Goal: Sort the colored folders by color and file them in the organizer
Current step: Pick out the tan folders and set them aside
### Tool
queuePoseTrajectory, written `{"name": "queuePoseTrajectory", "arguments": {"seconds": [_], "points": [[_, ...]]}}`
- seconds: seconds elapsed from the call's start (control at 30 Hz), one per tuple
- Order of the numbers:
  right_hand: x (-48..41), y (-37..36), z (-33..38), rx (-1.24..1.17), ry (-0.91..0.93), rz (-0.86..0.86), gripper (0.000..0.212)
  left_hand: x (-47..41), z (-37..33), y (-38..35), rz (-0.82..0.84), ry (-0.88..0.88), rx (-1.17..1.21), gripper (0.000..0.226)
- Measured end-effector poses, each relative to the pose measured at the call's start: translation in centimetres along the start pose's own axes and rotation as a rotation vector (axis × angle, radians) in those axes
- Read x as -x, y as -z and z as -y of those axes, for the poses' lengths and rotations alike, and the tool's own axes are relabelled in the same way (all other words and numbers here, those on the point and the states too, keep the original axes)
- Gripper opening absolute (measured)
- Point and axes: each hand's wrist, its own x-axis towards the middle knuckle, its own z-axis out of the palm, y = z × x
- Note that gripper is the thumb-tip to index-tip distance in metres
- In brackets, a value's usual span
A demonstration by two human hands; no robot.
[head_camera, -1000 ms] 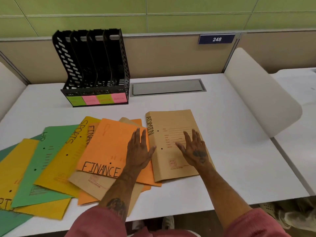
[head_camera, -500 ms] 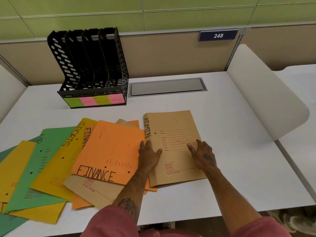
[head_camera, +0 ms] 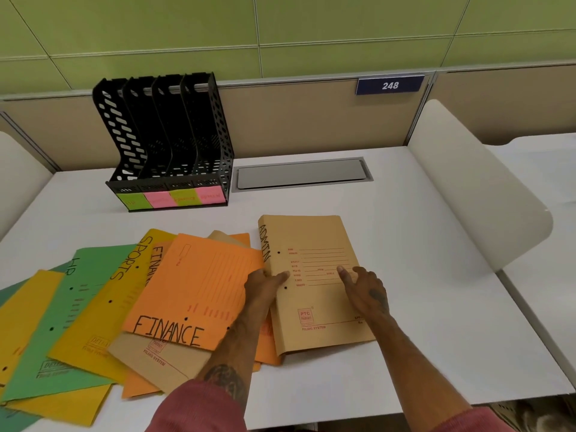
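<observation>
Fingertips of both hands rest on the brown folder (head_camera: 314, 285) marked ADMIN: I see the left hand (head_camera: 265, 285) curled at its spine edge, thumb on the cover and the other fingers tucked toward the edge, so whether it pinches the folder I cannot tell. The right hand (head_camera: 363, 288) lies loosely spread on the printed lines, pressing down, gripping nothing.

That folder lies flat directly under my fingers, its long axis running away from me toward the back of the desk (head_camera: 420, 275), spine to the left. Both hands are on it; the left is the nearer to the spine, which I judge is where a lift would start.

Just left of the left fingers, touching the spine, sits the orange folder (head_camera: 193, 288) marked FINANCE, atop a fan of yellow, green and brown folders further left. Well beyond the fingers, up and to the left, stands the black organizer (head_camera: 168, 141) with four slots, all looking empty, with green and pink labels along its front.
</observation>
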Motion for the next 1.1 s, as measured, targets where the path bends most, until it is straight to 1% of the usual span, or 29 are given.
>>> {"name": "queuePoseTrajectory", "arguments": {"seconds": [0.13,0.2,0.4,0.53,0.6,0.7,0.77,0.83,0.9,0.93,1.1], "points": [[0.0,0.1,0.0,-0.026,0.001,0.017,0.082,1.1,-0.3,-0.8,0.037,-0.011,0.184,0.055],[-0.1,0.4,0.0,-0.049,-0.005,0.033,0.081,1.4,-0.5,-1.1,0.05,-0.019,0.244,0.06],[-0.6,2.2,1.0,-0.202,-0.036,0.131,0.08,1.1,-1.9,0.7,0.145,-0.074,0.309,0.046],[-1.0,3.6,3.3,-0.436,-0.047,0.223,0.082,0.5,-2.9,3.4,0.197,-0.084,0.345,0.043],[-1.2,4.2,4.7,-0.587,-0.051,0.288,0.074,0.4,-3.3,5.1,0.212,-0.097,0.355,0.042],[-1.0,4.7,6.8,-0.791,-0.046,0.402,0.054,0.4,-3.6,7.9,0.214,-0.118,0.372,0.039],[-0.5,4.9,8.1,-0.887,-0.049,0.446,0.047,0.5,-3.7,9.6,0.225,-0.136,0.387,0.039],[0.3,4.8,9.8,-0.975,-0.012,0.524,0.044,0.9,-3.9,11.3,0.241,-0.161,0.399,0.039],[1.3,4.5,11.5,-1.031,0.042,0.601,0.043,1.4,-4.0,12.8,0.247,-0.184,0.4,0.039],[1.8,4.3,12.2,-1.038,0.059,0.611,0.043,1.7,-4.0,13.5,0.246,-0.197,0.398,0.04],[3.8,3.4,14.3,-1.039,0.09,0.598,0.045,3.1,-3.3,17.1,0.243,-0.24,0.378,0.05]]}}
